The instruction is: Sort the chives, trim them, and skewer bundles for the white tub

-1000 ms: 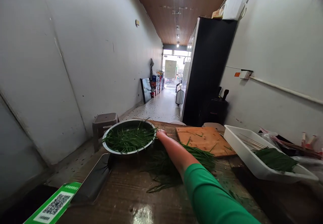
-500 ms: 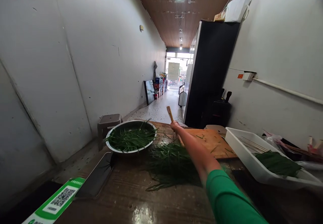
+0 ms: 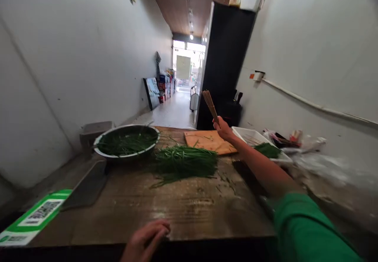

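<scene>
My right hand (image 3: 222,128) is closed around a bundle of thin bamboo skewers (image 3: 210,104), raised near the cutting board with the tips fanned upward. My left hand (image 3: 149,236) is low at the table's near edge, slightly blurred, its fingers curled and pressed together; what they hold, if anything, does not show. Between the hands and the board lies a pile of chives (image 3: 186,161), long green stalks roughly lined up. A metal basin (image 3: 124,155) to its left holds more green stalks. Scraps are scattered on the wooden cutting board (image 3: 196,137).
A white plastic tray (image 3: 243,130) with skewers and greens stands at the right, beside plastic bags (image 3: 321,159). On the left are a dark flat board (image 3: 88,185), a green QR-code card (image 3: 38,214) and a stool (image 3: 97,127). The wooden table (image 3: 189,214) ends close in front.
My right hand has moved right with the skewers, away from above the chives. My left hand has come into view at the bottom. The camera view has turned right and down.
</scene>
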The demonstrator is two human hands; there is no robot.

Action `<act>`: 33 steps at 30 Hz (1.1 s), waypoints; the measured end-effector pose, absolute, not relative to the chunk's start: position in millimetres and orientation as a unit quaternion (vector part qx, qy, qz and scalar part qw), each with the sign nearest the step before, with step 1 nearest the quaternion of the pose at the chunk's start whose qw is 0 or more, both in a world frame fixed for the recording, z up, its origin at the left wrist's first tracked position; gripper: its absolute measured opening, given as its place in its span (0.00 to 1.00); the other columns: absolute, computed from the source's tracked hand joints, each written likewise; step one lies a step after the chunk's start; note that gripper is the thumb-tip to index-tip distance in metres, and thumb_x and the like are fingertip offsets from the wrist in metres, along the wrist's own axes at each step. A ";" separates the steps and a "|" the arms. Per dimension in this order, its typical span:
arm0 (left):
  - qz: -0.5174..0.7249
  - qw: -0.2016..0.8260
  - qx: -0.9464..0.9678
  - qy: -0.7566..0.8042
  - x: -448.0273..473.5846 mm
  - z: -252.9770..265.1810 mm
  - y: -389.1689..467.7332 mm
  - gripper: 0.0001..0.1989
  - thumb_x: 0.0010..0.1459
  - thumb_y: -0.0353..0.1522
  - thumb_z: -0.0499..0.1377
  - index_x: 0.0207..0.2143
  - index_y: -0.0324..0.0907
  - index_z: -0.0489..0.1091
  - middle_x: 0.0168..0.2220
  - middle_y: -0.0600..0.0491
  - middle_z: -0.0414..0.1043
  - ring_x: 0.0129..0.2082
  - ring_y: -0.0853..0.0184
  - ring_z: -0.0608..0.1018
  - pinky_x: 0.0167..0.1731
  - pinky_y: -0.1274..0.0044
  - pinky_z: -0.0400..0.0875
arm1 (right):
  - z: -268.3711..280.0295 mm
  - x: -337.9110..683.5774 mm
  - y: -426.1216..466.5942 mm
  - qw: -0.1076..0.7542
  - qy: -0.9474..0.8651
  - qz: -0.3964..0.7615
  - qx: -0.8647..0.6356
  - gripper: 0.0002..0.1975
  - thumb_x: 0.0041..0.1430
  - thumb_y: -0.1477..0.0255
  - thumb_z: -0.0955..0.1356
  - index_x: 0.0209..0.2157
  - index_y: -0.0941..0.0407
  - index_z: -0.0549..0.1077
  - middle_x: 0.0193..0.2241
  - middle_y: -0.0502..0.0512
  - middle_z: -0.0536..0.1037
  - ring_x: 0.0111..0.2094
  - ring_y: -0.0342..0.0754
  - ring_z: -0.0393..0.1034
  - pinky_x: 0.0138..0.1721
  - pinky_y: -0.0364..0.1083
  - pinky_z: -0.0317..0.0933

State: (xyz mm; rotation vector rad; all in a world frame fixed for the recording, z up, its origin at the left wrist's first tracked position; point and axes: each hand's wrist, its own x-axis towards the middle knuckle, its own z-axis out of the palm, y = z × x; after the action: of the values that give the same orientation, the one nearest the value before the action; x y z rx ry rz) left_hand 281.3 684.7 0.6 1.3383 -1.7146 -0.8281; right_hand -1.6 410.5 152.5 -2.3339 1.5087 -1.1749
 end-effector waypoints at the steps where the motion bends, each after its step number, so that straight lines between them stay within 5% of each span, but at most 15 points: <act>1: -0.323 0.394 0.533 -0.676 280.7 2.0 685.0 0.14 0.53 0.42 0.52 0.29 0.46 0.74 0.37 0.52 0.74 0.39 0.63 0.75 0.40 0.76 0.70 | 145.7 -15.1 428.0 0.052 0.495 -0.377 -0.781 0.10 0.59 0.76 0.56 0.42 0.59 0.62 0.28 0.49 0.69 0.27 0.40 0.61 0.30 0.39 0.54; 9: -0.271 0.389 0.571 -0.670 273.9 -4.7 681.1 0.20 0.50 0.44 0.55 0.45 0.48 0.68 0.39 0.55 0.74 0.41 0.63 0.75 0.40 0.75 0.71 | 52.1 -41.2 607.6 -0.019 0.402 -0.218 -0.889 0.08 0.57 0.78 0.59 0.27 0.56 0.65 0.22 0.47 0.67 0.25 0.41 0.59 0.28 0.39 0.52; 12: -0.341 0.376 0.538 -0.673 249.5 8.2 678.0 0.22 0.55 0.43 0.49 0.50 0.45 0.63 0.42 0.53 0.72 0.41 0.64 0.75 0.40 0.75 0.71 | 29.4 -34.3 650.5 -0.160 0.317 -0.112 -0.928 0.08 0.60 0.77 0.57 0.30 0.56 0.64 0.23 0.49 0.67 0.27 0.43 0.59 0.31 0.42 0.52; 16: -0.406 0.278 0.480 -0.726 192.3 35.7 676.9 0.20 0.50 0.43 0.55 0.42 0.43 0.69 0.42 0.49 0.72 0.43 0.59 0.73 0.38 0.75 0.71 | 30.0 -39.6 671.8 -0.208 0.280 -0.105 -0.931 0.08 0.61 0.75 0.56 0.30 0.56 0.63 0.23 0.49 0.65 0.28 0.44 0.59 0.38 0.45 0.52; 20: -0.589 0.185 0.407 -0.673 136.2 43.7 686.7 0.21 0.51 0.42 0.53 0.44 0.39 0.62 0.26 0.54 0.70 0.18 0.72 0.72 0.15 0.83 0.64 | 37.0 -55.2 666.5 -0.217 0.305 -0.118 -0.920 0.08 0.61 0.74 0.57 0.32 0.55 0.64 0.25 0.49 0.67 0.31 0.44 0.60 0.48 0.49 0.47; 24: -0.697 0.210 0.358 -0.585 96.5 33.6 683.3 0.15 0.54 0.43 0.50 0.32 0.40 0.57 0.18 0.63 0.55 0.11 0.81 0.57 0.10 0.88 0.48 | 42.0 -70.1 651.2 -0.224 0.348 -0.144 -0.899 0.08 0.60 0.74 0.58 0.37 0.56 0.66 0.37 0.54 0.70 0.45 0.47 0.60 0.54 0.51 0.41; 28: -0.667 0.314 0.416 -0.533 60.2 25.0 636.5 0.13 0.54 0.42 0.49 0.27 0.41 0.52 0.16 0.64 0.51 0.11 0.80 0.57 0.10 0.88 0.50 | 38.1 -89.9 649.4 -0.217 0.498 -0.221 -0.810 0.20 0.59 0.77 0.58 0.54 0.56 0.56 0.54 0.58 0.59 0.55 0.50 0.49 0.54 0.52 0.43; 33: -0.454 0.203 0.578 -0.647 24.3 29.8 562.0 0.13 0.56 0.31 0.40 0.23 0.38 0.58 0.16 0.55 0.61 0.13 0.72 0.68 0.11 0.83 0.59 | 4.9 -128.0 659.0 -0.152 0.730 -0.163 -0.647 0.20 0.55 0.73 0.62 0.50 0.63 0.62 0.41 0.65 0.69 0.41 0.55 0.64 0.41 0.51 0.58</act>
State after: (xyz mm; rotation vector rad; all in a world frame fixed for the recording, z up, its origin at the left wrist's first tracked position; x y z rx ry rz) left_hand 24.3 562.0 29.8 1.6135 -1.8060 -1.2660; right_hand -128.0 659.0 4.9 -2.2545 2.5437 -0.5669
